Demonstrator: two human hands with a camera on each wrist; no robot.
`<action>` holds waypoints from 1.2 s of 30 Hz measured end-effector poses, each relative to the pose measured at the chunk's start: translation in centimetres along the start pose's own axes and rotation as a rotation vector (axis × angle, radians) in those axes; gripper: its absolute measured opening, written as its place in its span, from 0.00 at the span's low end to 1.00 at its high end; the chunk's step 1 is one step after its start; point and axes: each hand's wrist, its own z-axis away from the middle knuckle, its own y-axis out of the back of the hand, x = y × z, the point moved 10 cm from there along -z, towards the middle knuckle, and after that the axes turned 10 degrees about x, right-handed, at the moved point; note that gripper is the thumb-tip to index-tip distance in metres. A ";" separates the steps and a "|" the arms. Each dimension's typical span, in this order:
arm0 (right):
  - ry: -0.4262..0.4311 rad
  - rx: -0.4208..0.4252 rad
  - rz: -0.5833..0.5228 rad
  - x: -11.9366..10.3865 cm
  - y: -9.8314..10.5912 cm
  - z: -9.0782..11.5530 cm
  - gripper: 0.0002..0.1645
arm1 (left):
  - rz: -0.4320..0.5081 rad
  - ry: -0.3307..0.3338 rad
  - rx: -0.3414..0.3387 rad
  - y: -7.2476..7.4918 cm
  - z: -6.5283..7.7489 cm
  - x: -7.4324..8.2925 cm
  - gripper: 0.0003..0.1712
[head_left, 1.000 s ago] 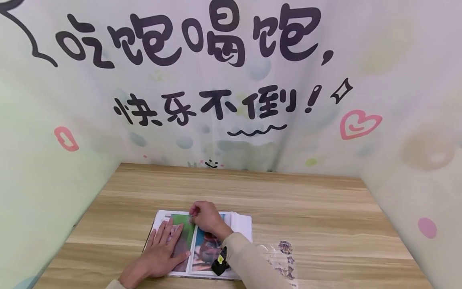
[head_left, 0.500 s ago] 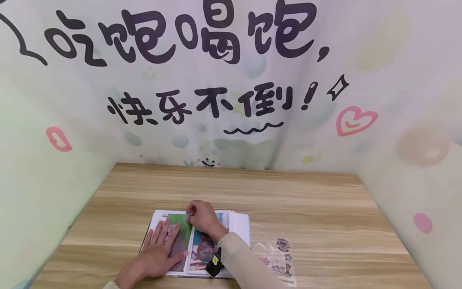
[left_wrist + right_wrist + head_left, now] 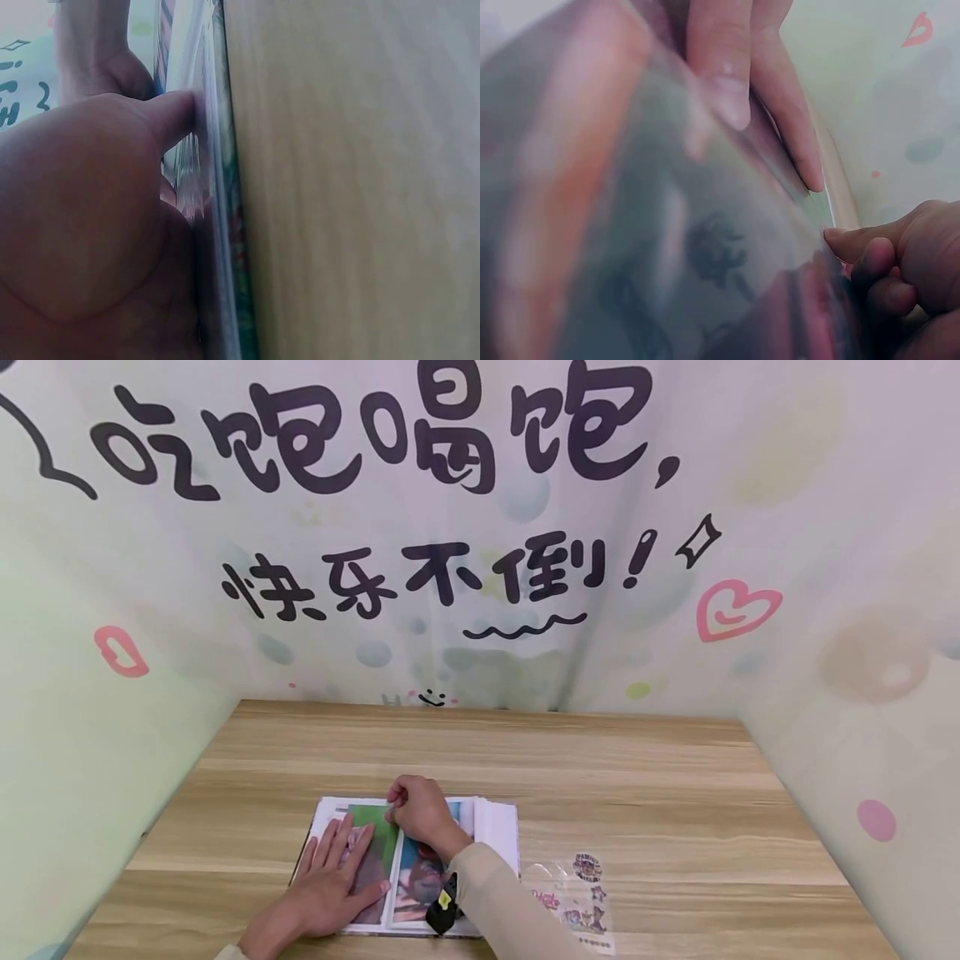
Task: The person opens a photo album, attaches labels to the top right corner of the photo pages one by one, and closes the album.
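An open photo album (image 3: pixel 497 827) lies on the table, photos in its clear pockets. My left hand (image 3: pixel 326 881) rests flat on its left page, fingers spread over a green-backed photo (image 3: pixel 369 816); a pink and purple picture (image 3: pixel 358 837) shows between the fingers. My right hand (image 3: pixel 420 814) is bent over the top of the page near the album's middle, its fingers curled. In the right wrist view its fingertips pinch a tiny pinkish piece (image 3: pixel 823 229), like a sticker, at the page edge; most of it is hidden. A blue and reddish photo (image 3: pixel 420 881) fills the facing page, partly under my right wrist.
Right of the album, a clear sticker sheet (image 3: pixel 592 935) with cartoon figures lies on the wooden table (image 3: pixel 637 793), partly behind my right sleeve. A printed curtain (image 3: pixel 480 668) hangs behind the table, with more fabric at both sides.
The head view has shifted slightly, so everything sits a little further left. My right hand's fingertips have drawn in closer to the page; my left hand stays in place.
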 end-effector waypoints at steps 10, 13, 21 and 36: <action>-0.027 0.035 -0.021 0.1 0.3 0.0 0.12 | -0.016 0.003 0.002 -0.1 -0.1 -0.1 0.49; -0.034 0.055 -0.018 0.1 0.5 -0.1 0.11 | -0.018 0.008 -0.012 -0.1 -0.1 -0.1 0.50; -0.043 0.120 -0.027 0.3 1.0 -0.2 0.10 | -0.043 0.014 -0.026 -0.7 0.0 -0.7 0.51; -0.093 0.117 -0.134 1.1 1.3 -0.4 0.10 | -0.046 -0.015 0.026 -0.5 0.0 -0.6 0.49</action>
